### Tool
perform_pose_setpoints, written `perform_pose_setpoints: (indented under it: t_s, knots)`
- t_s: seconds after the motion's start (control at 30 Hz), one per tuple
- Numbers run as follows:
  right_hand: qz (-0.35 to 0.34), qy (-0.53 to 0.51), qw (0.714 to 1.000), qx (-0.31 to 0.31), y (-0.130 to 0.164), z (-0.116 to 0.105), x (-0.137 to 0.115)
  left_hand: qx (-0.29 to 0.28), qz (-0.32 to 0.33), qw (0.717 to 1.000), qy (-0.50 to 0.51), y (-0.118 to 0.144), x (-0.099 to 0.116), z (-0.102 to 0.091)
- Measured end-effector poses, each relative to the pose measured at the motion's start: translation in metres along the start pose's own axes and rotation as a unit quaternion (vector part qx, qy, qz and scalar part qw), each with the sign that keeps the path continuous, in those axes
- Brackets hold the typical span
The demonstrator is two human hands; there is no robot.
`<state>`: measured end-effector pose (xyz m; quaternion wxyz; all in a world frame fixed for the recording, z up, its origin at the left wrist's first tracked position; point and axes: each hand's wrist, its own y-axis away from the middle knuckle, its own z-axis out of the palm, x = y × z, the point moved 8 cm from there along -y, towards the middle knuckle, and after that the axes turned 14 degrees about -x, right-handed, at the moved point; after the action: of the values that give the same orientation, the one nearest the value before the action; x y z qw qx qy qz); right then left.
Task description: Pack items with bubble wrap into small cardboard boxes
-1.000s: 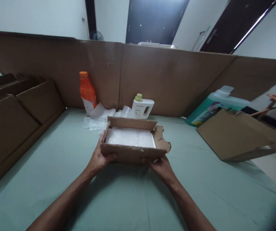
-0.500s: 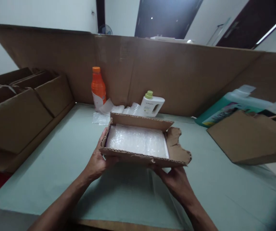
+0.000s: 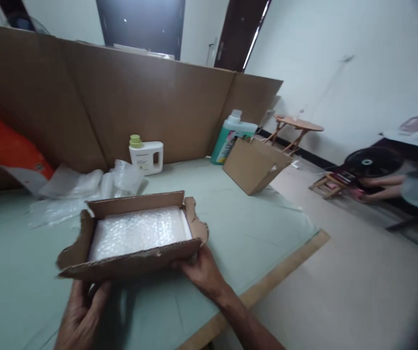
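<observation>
A small open cardboard box (image 3: 121, 260) with torn flaps is lifted just above the pale green surface (image 3: 231, 214). A bubble-wrapped white item (image 3: 139, 232) lies inside it. My left hand (image 3: 81, 316) grips the box's near left corner from below. My right hand (image 3: 200, 270) holds its near right corner, fingers under the bottom.
Loose bubble wrap (image 3: 85, 187), an orange bottle (image 3: 10, 153) and a white bottle with a green cap (image 3: 146, 155) sit behind the box against a cardboard wall (image 3: 139, 97). A teal jug (image 3: 233, 136) and a cardboard box (image 3: 254, 165) stand at the far right. A person (image 3: 394, 182) crouches on the floor.
The view has swung to the right, bringing the room's floor and a crouching person into sight. Both hands still hold the box, which now sits lower left in view.
</observation>
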<state>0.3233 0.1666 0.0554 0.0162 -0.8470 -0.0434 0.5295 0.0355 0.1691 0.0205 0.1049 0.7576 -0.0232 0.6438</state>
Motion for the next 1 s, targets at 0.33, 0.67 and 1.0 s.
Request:
perform_pose_setpoints:
  t_s: [0.33, 0.67, 1.0]
  knots:
    - [0.209, 0.072, 0.931, 0.291, 0.122, -0.228, 0.099, -0.309, 0.193, 0.931, -0.005, -0.108, 0.076, 0.292]
    - [0.213, 0.100, 0.838, 0.492, 0.184, -0.341, 0.138, -0.405, 0.125, 0.897, -0.127, -0.148, 0.148, 0.498]
    - [0.137, 0.128, 0.837, 0.514, 0.160, -0.345, 0.161, -0.420, 0.061, 0.891, -0.162, -0.144, 0.115, 0.540]
